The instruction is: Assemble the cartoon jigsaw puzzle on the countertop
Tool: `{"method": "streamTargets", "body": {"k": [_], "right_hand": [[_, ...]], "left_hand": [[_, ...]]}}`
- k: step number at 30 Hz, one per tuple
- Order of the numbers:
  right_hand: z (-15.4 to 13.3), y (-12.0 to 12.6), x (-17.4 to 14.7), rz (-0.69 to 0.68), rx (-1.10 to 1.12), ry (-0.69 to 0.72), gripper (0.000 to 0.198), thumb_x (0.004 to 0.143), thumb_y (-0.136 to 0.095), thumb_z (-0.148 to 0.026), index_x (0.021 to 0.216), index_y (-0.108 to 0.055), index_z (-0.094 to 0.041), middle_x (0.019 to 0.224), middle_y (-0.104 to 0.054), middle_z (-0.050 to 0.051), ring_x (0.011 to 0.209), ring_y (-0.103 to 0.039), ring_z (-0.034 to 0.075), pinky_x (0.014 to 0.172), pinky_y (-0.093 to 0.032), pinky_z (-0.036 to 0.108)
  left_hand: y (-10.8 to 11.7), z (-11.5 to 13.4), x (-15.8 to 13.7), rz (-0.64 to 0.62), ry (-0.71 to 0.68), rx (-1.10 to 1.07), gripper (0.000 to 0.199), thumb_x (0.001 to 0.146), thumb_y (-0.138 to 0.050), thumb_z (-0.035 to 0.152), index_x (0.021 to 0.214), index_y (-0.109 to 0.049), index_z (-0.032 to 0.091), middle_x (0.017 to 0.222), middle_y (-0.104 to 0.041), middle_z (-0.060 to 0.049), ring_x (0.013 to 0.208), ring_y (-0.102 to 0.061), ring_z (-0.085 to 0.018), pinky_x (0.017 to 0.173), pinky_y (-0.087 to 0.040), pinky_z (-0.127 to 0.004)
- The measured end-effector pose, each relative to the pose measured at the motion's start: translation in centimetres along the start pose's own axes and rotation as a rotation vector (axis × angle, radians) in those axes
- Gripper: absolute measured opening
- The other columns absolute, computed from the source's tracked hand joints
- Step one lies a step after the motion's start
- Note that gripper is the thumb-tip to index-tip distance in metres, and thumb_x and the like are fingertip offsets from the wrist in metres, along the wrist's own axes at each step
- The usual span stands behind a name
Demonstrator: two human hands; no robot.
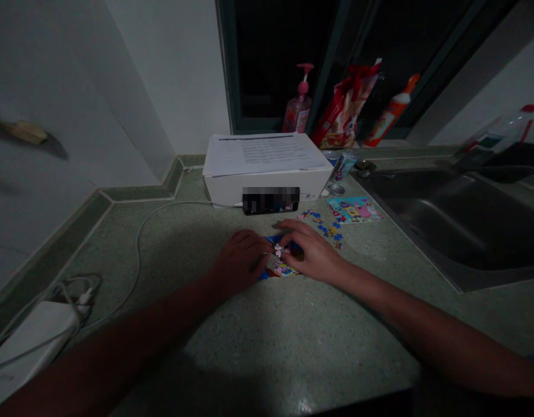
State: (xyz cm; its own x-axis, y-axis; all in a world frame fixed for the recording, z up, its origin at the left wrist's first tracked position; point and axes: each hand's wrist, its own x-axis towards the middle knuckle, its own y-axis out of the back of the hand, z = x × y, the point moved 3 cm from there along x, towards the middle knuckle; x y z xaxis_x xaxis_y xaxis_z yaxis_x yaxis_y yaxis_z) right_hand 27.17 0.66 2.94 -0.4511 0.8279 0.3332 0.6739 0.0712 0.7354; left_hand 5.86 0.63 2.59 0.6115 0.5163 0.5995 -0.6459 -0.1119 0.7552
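Observation:
A small jigsaw puzzle [286, 270] with a blue border lies flat on the counter, partly covered by both hands. Between the thumb and index finger of my right hand [314, 250] is a pale pink puzzle piece [278, 250], just over the puzzle. My left hand [241, 259] rests at the puzzle's left side, its fingers curled together and the tips close against the same piece. What the left fingertips grip is hidden. Loose blue and yellow puzzle pieces [330, 231] are scattered beyond my right hand. Behind them lies a colourful cartoon picture card [354, 209].
A phone [270, 201] leans against a white box [267, 159] behind the puzzle, its cable [138, 243] curving left to a white power strip [41, 333]. On the right is a steel sink [445, 278]. A can [345, 165] and bottles stand at the back.

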Motion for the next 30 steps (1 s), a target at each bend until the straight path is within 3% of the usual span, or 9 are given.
{"method": "streamTargets", "body": {"k": [7,16,30], "right_hand": [[0.0,-0.3,0.0,-0.050,-0.042,0.002,0.022,0.085,-0.070,-0.014,0.102,-0.068,-0.028,0.146,-0.064,0.012,0.143,-0.055,0.031,0.120,-0.046,0.056],[0.2,-0.6,-0.2,-0.076,-0.022,0.020,0.016,0.089,-0.071,-0.021,0.104,-0.072,-0.027,0.144,-0.066,0.014,0.143,-0.055,0.034,0.118,-0.045,0.062],[0.2,0.6,-0.6,-0.015,-0.158,0.105,0.016,0.094,-0.062,-0.016,0.104,-0.071,-0.025,0.141,-0.067,0.014,0.141,-0.057,0.033,0.116,-0.049,0.061]], "left_hand": [[-0.4,0.1,0.0,-0.041,-0.035,-0.022,0.011,0.099,-0.059,0.016,0.102,-0.067,0.023,0.102,-0.077,-0.003,0.094,-0.066,-0.023,0.094,-0.056,-0.046],[-1.1,-0.2,-0.3,-0.074,-0.075,-0.038,0.011,0.100,-0.060,0.021,0.104,-0.068,0.026,0.104,-0.079,-0.001,0.094,-0.069,-0.024,0.095,-0.054,-0.047],[-1.4,0.0,-0.7,-0.224,-0.089,0.022,0.018,0.106,-0.056,0.030,0.109,-0.073,0.027,0.115,-0.080,0.000,0.107,-0.069,-0.023,0.114,-0.045,-0.049]]}}
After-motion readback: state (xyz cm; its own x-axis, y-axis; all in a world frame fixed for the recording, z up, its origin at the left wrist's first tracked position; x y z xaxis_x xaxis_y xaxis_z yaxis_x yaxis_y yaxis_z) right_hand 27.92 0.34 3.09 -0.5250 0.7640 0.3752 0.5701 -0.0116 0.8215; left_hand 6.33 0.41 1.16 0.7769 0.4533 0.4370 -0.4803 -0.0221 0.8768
